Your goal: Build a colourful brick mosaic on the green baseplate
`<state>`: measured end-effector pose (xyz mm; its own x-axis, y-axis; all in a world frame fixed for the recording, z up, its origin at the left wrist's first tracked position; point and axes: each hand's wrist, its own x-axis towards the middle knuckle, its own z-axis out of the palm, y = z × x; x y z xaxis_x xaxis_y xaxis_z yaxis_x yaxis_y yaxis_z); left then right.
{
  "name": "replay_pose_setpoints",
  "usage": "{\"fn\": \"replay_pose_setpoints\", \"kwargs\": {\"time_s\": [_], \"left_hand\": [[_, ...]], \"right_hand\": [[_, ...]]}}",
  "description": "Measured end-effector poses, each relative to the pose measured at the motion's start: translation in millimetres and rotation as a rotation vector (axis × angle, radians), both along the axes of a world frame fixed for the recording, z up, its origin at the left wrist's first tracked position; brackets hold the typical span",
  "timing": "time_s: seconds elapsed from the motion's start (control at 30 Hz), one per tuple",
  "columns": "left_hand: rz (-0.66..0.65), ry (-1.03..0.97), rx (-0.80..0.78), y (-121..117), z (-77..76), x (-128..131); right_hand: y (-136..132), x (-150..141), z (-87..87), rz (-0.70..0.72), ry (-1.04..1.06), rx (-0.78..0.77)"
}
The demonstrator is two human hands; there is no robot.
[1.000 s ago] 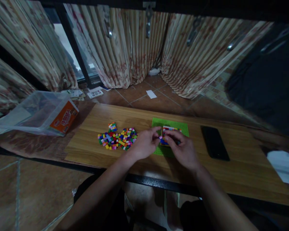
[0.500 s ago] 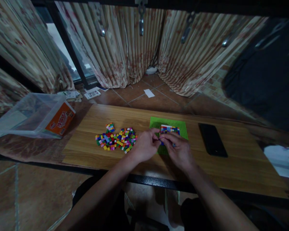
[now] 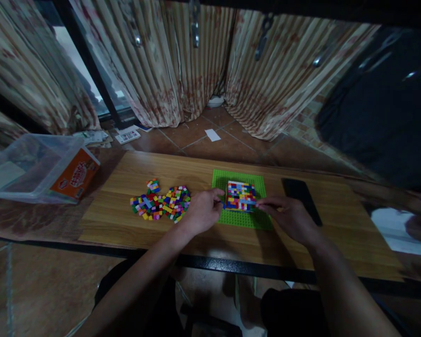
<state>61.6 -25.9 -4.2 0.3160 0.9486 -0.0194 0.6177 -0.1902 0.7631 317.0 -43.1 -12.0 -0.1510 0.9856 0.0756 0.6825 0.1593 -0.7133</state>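
Shifted rightward since the earlier frame, the right hand [image 3: 290, 215] pinches nearly closed beside the multicoloured, rectangular plastic-brick block [image 3: 241, 193] on the green, studded baseplate [image 3: 242, 220]; opposite, the left hand [image 3: 202, 211] curls, fingertips slightly parted (whether either grips anything, I cannot tell).

chunky multicolour brick build [image 3: 239, 191], plonked on a studded green baseplate [image 3: 243, 221], green left showing all round, slim pale-blue piece [image 3: 250, 202] pinched in right fingers [image 3: 268, 202] at the build's near side
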Motion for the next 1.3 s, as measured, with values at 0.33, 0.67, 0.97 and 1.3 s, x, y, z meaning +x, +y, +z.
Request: {"fn": "replay_pose_setpoints", "kwargs": {"time_s": [0.33, 0.67, 0.97, 1.3], "left_hand": [[-0.001, 0.038, 0.021, 1.1, -5.5, 0.2], [-0.004, 0.078, 0.031, 0.2, -1.9, 0.2], [0.012, 0.081, 0.032, 0.0, -0.7, 0.0], [0.046, -0.151, 0.011, 0.6, -2.4, 0.4]], "right_hand": [[2.8, -4.7, -2.9, -0.038, 0.083, -0.06], [8.9, -10.8, -7.2, -0.122, 0.233, -0.173], [8.0, -13.4, -8.8, -0.197, 0.331, -0.222], [9.4, -16.6, -15.7, -0.228, 0.343, -0.172]]}}
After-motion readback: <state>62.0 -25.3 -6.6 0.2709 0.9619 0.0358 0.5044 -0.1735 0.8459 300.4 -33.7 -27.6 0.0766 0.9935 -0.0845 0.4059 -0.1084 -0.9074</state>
